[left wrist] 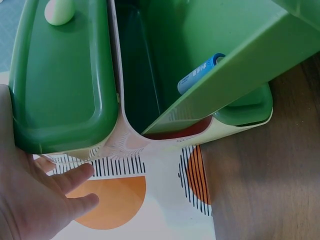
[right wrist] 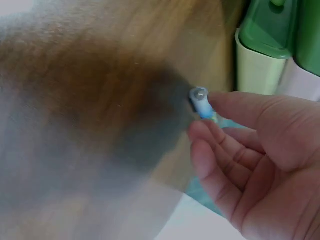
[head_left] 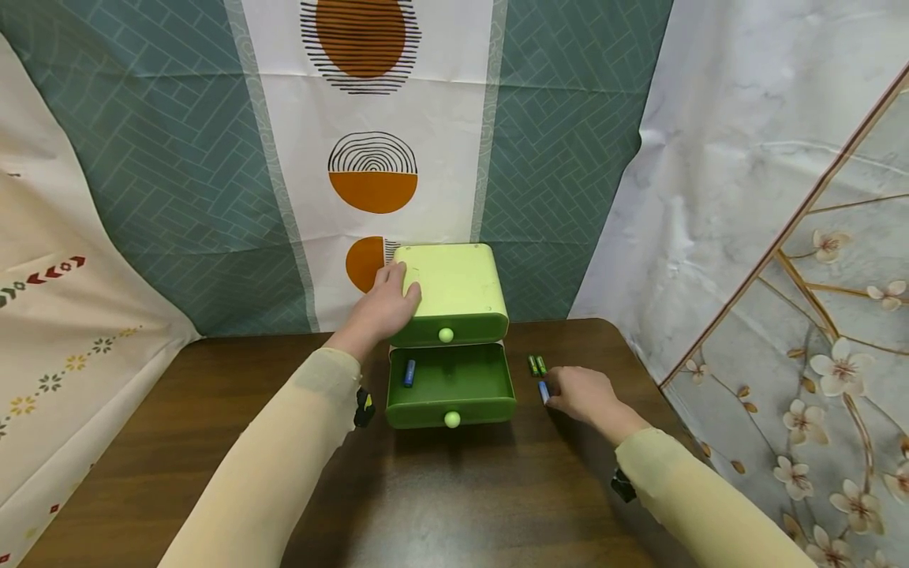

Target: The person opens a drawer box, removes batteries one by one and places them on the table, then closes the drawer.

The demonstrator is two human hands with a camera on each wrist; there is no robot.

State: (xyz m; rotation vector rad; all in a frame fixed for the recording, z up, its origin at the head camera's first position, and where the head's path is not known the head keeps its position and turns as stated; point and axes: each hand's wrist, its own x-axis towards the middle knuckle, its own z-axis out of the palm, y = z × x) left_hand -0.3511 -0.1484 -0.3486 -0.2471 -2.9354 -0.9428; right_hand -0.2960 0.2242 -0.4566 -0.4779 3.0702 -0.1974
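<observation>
A light-green cabinet point(head_left: 454, 276) with dark-green drawers stands at the back of the table. My left hand point(head_left: 387, 304) rests on its upper left edge, fingers extended along the side. Below the closed top drawer point(left wrist: 62, 80), another drawer point(head_left: 461, 375) is pulled out. Inside it, toward the left, lies a blue battery point(left wrist: 200, 73). To the right of the cabinet, my right hand point(head_left: 585, 397) pinches a second blue battery point(right wrist: 201, 102) between thumb and fingers, low over the table. Two green batteries point(head_left: 537, 365) lie side by side just beyond that hand.
The brown wooden table point(head_left: 454, 497) extends in front of the cabinet. A patterned cloth point(head_left: 376, 110) hangs behind it, with a floral cloth point(head_left: 802, 410) on the right and a cream one point(head_left: 71, 339) on the left. A lower drawer point(left wrist: 247, 105) sits under the pulled-out one.
</observation>
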